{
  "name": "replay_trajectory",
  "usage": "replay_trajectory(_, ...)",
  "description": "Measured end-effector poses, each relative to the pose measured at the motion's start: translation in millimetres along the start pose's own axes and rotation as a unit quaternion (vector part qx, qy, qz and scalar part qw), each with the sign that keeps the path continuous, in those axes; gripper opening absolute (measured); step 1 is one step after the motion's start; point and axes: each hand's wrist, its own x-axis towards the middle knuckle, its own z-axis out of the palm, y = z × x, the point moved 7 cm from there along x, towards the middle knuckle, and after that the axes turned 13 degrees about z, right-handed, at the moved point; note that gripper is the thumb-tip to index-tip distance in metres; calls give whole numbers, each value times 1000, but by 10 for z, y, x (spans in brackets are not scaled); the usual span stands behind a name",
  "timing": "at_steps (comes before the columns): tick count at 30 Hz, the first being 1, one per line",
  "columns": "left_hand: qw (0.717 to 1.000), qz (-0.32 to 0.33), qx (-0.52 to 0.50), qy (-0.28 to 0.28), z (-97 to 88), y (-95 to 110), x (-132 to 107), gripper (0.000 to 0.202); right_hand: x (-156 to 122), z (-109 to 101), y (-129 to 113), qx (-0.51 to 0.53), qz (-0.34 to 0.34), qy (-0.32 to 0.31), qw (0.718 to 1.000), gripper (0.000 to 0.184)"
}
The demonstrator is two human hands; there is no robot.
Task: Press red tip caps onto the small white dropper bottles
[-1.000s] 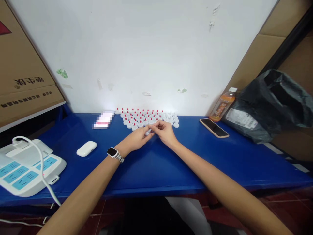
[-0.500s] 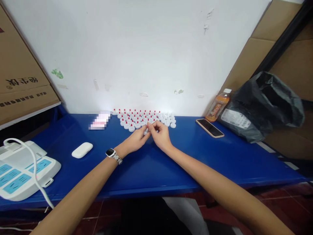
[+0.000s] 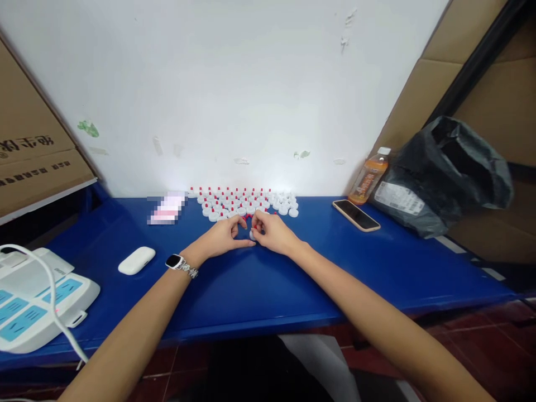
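White round caps with red tips (image 3: pixel 213 215) stand in rows near the wall. To their right is a cluster of plain white caps (image 3: pixel 283 208). My right hand (image 3: pixel 271 231) pinches a white cap (image 3: pixel 252 235) with a bit of red at its top, low over the table in front of the rows. Beside it, my left hand (image 3: pixel 228 237) has thumb and fingers apart. Its thumb tip reaches close to the held cap; whether it touches I cannot tell. Small loose red tips (image 3: pixel 248 216) show just behind my hands, partly hidden by them.
On the blue table (image 3: pixel 259 290) lie a white earbud case (image 3: pixel 137 261), a phone (image 3: pixel 356 215) and a blurred card (image 3: pixel 168 208). A power strip (image 3: pixel 37 301) with a white cable is at left. An orange drink bottle (image 3: pixel 368 177) and grey plastic bag (image 3: pixel 448 173) stand right.
My hands were together around a cap; now the left fingers have spread and drawn away. The right hand holds the cap lower and nearer. The camera view has shifted slightly.
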Motion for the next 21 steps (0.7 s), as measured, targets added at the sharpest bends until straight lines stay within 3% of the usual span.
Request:
replay_trajectory(5,1000,-8,-18,-5,46,-22,14,48,81,-41,170,-31,43,36,998,19)
replay_trajectory(10,1000,-7,-12,-4,16,45,23,42,110,-286,303,-46,92,159,982,18)
replay_trajectory(13,1000,-18,-7,-5,-7,79,23,40,124,-459,447,-108,154,213,959,29)
replay_trajectory(16,1000,-23,-2,-10,-7,94,26,37,176,-522,595,-180,213,199,940,41)
replay_trajectory(21,1000,-22,3,-7,-11,79,22,35,261,-528,746,-188,263,165,932,38)
